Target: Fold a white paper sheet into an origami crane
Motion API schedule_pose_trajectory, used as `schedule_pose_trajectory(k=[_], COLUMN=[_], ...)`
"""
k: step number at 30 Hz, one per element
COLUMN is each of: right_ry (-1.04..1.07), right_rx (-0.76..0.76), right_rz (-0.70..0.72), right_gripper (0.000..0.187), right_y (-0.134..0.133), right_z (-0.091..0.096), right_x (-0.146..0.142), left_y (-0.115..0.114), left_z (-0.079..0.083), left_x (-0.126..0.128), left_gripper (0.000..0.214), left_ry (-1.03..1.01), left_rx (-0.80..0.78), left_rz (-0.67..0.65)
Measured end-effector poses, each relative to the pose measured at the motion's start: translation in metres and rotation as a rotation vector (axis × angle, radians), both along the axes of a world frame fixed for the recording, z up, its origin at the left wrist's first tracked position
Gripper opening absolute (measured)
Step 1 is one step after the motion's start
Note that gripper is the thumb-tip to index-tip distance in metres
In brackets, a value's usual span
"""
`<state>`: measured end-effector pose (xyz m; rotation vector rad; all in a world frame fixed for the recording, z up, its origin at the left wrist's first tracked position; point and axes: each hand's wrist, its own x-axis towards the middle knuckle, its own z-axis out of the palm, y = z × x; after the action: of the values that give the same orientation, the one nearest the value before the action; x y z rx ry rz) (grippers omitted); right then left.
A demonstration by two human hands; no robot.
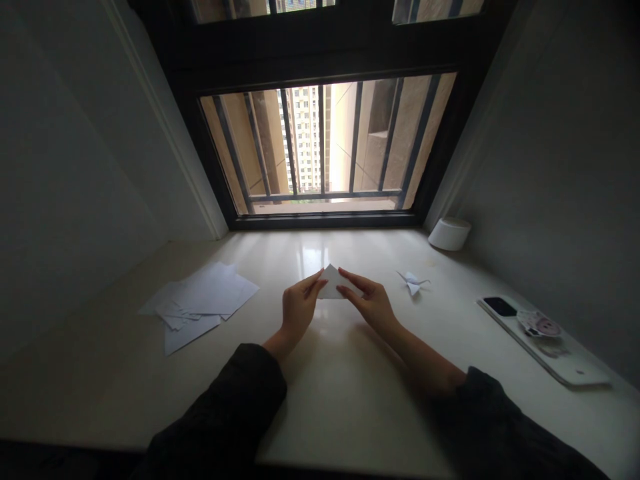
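A small folded piece of white paper (331,285), pointed at the top, is held up between my two hands over the white sill. My left hand (300,301) pinches its left edge between thumb and fingers. On the opposite edge, my right hand (371,301) grips it the same way. To the right of my hands a folded paper crane (413,283) rests on the sill. Loose sheets of white paper (215,288) lie in an overlapping pile on the left, with smaller pieces among them.
A phone (545,343) in a pale case with a sticker lies at the right. Near the window's right corner stands a white round object (450,234). The dark-framed window (320,223) with bars outside borders the back of the sill (320,400), and walls rise on both sides.
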<state>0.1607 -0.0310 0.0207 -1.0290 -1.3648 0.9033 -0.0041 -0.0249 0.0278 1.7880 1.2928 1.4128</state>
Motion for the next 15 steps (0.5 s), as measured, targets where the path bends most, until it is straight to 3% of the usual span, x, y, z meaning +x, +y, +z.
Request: schedule_pose_trajectory(k=[15], right_ry=[-0.052], right_rx=[0.032], right_rz=[-0.022], right_gripper=[0.044], right_y=[-0.0016], right_z=[-0.0019], right_x=[0.0004], left_y=[0.0013], left_z=[-0.0019], left_x=[0.0013], left_gripper=[0.034], left_ry=[0.02], left_rx=[0.01], left_rz=[0.028])
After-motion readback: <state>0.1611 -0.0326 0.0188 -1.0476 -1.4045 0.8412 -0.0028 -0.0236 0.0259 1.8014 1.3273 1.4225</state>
